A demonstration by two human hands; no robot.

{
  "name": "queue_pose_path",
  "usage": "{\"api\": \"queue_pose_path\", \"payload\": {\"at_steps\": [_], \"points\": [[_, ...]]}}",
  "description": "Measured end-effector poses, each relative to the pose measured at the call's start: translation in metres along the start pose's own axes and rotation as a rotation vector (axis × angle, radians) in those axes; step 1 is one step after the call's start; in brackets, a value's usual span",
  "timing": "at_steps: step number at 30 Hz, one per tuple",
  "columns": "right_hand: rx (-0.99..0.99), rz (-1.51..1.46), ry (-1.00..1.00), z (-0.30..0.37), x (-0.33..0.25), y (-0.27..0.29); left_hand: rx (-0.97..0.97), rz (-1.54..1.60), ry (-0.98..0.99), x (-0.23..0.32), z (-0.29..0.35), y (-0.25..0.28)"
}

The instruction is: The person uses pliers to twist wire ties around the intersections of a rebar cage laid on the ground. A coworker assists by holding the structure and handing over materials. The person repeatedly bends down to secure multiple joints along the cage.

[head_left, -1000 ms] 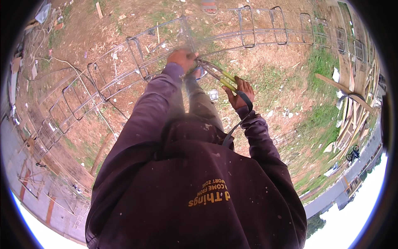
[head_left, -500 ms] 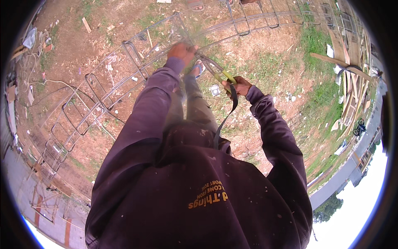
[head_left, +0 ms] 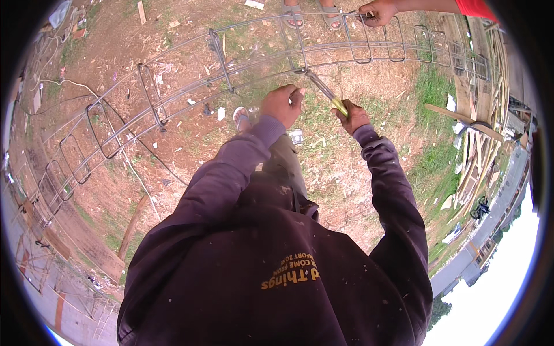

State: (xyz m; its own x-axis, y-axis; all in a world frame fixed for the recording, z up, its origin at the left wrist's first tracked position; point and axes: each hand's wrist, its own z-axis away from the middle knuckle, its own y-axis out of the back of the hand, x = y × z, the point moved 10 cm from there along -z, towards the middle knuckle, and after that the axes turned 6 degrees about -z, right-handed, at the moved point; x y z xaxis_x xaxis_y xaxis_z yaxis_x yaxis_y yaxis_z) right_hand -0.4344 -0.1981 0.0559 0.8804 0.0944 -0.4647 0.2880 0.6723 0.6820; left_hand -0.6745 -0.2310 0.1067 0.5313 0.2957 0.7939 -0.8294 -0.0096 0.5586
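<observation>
My right hand (head_left: 353, 118) is wrapped round the yellow handles of a pair of pincers (head_left: 324, 87). Their jaws reach up to the near bar of a long steel rebar cage (head_left: 254, 76), at the corner of a rectangular stirrup (head_left: 298, 49). My left hand (head_left: 283, 105) is closed, thumb against curled fingers, just short of the cage and left of the pincers. Whatever it may hold is too small to make out. The cage crosses in front of me from left to right, with several stirrups spaced along its bars.
Across the cage, another person's hand (head_left: 378, 11) grips it near a stirrup; sandalled feet (head_left: 311, 17) stand there. A timber pile (head_left: 482, 144) lies at right. A pale cable (head_left: 124, 153) and a plank (head_left: 133, 228) lie at left. Wood scraps litter the grassy dirt.
My left hand has come off the cage, toward me and right. The pincers have moved right along the cage, their handles now closer together. The other person's hand has come into view.
</observation>
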Motion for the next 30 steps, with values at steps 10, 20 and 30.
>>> {"api": "queue_pose_path", "payload": {"at_steps": [10,20,30], "points": [[-0.724,-1.316,-0.313,0.035,-0.009,-0.057,-0.299,1.219,0.437,-0.029,-0.013,-0.134],[0.455,0.163,0.124,0.049,-0.025,0.017,0.277,1.127,0.593,-0.035,-0.045,-0.173],[-0.686,-1.039,-0.298,0.032,0.01,-0.051,0.178,1.109,0.312,-0.026,-0.026,-0.143]]}}
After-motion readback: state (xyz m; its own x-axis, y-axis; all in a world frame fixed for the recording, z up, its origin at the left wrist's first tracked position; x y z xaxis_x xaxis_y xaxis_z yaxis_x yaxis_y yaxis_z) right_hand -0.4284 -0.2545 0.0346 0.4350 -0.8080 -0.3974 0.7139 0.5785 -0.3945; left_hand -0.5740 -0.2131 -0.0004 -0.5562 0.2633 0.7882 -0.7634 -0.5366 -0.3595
